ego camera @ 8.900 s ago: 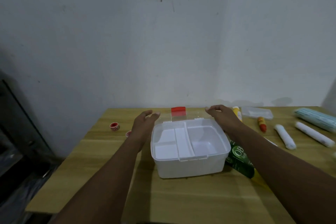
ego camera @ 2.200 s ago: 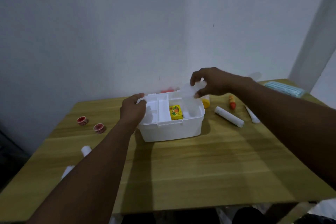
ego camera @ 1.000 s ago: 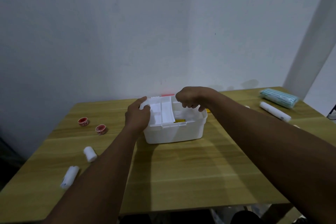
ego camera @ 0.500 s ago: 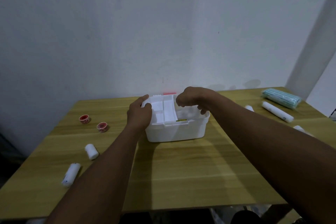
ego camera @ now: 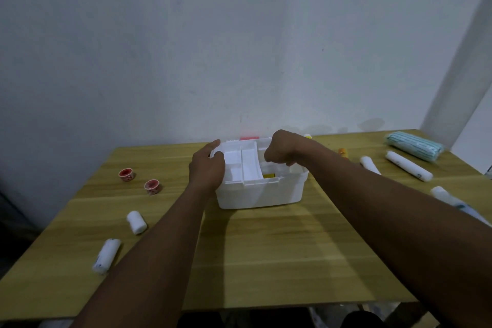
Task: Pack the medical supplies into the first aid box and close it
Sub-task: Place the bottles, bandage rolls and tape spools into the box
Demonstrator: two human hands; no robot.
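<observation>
The white first aid box [ego camera: 259, 194] stands open at the middle of the wooden table [ego camera: 266, 247], its divided inner tray [ego camera: 250, 168] over the left half. A small yellow packet [ego camera: 269, 176] shows in the right compartment. My left hand [ego camera: 206, 170] grips the box's left rim. My right hand [ego camera: 282, 148] is curled over the right compartment, fingers down on a clear plastic case [ego camera: 279, 168] that is mostly hidden under it. The red latch [ego camera: 249, 138] peeks out behind the box.
Two red tape rolls [ego camera: 126, 175] and two white bandage rolls [ego camera: 136, 222] lie left of the box. To the right lie more bandage rolls [ego camera: 408, 169], an orange tube [ego camera: 343, 152] and a pack of blue masks [ego camera: 414, 145]. A wall rises behind the table.
My right hand has brought the clear case down from above the box into the right compartment, covering most of the yellow packet. My left hand stays on the left rim.
</observation>
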